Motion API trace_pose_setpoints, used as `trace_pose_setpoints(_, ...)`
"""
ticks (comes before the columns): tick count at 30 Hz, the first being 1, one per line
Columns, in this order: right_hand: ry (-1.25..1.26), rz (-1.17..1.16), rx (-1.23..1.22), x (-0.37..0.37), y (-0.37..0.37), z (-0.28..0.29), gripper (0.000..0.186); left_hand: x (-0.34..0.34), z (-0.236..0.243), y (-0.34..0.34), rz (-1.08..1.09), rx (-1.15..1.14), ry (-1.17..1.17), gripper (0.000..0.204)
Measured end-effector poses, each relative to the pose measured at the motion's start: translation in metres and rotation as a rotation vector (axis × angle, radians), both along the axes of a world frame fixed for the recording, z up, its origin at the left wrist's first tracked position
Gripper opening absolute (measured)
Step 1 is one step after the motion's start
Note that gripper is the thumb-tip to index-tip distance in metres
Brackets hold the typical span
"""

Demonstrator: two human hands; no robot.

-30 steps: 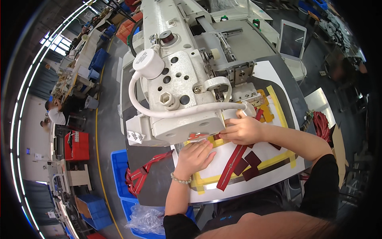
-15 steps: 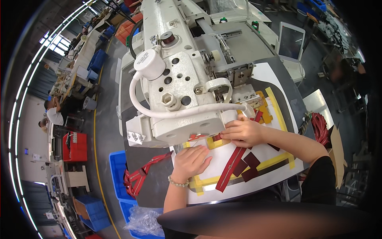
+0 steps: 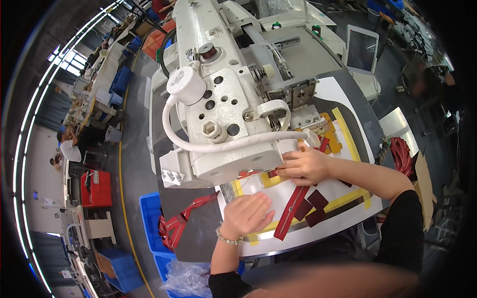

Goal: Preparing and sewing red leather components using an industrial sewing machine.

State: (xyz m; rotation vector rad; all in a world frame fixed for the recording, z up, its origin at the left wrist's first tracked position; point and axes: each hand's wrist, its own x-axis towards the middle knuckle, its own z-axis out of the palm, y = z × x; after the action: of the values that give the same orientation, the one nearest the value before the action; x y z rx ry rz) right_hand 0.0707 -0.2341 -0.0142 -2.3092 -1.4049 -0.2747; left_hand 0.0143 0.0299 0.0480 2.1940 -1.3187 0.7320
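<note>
My right hand (image 3: 307,167) is under the front of a white sewing machine head (image 3: 223,119), its fingers bent and closed at a small dark red patch (image 3: 273,173) by a yellow-edged opening. What lies beneath those fingertips is hidden. A red zipper (image 3: 290,216) with a line of teeth runs toward me from under this hand; its far end (image 3: 324,144) shows beyond. My left hand (image 3: 247,213) hovers near the front left of the white board (image 3: 298,241), fingers stretched out, slightly blurred, holding nothing. Several dark red square pieces (image 3: 318,199) lie right of the zipper.
Yellow tape (image 3: 343,199) borders the work area. More red zippers (image 3: 181,218) hang off the table's left side by blue bins (image 3: 150,211). Clear plastic (image 3: 186,278) lies below. A red bundle (image 3: 400,158) and cardboard (image 3: 422,186) stand at right, a screen (image 3: 361,49) behind.
My left hand has drawn back toward me and slightly right, away from the machine head. My right hand stays nearly in place. One dark red square appears slightly shifted.
</note>
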Motion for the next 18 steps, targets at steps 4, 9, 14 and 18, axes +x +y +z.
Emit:
trace_pose_setpoints(4, -0.082, 0.003, -0.025, -0.003, 0.001, -0.002, 0.037, -0.01, -0.008, -0.013, -0.074, 0.063, 0.043, 0.019)
trace_pose_setpoints(9, -0.201, -0.048, -0.058, -0.011, 0.007, 0.01, 0.041, 0.0, -0.02, -0.005, -0.038, 0.081, 0.1, 0.014)
trace_pose_setpoints(14, -0.172, 0.04, -0.071, -0.068, 0.051, 0.098, 0.038, 0.004, -0.031, 0.003, -0.014, 0.093, 0.147, 0.012)
trace_pose_setpoints(18, 0.012, 0.296, -0.238, -0.122, 0.086, 0.145, 0.04, 0.0, -0.032, -0.008, -0.045, 0.008, 0.154, 0.013)
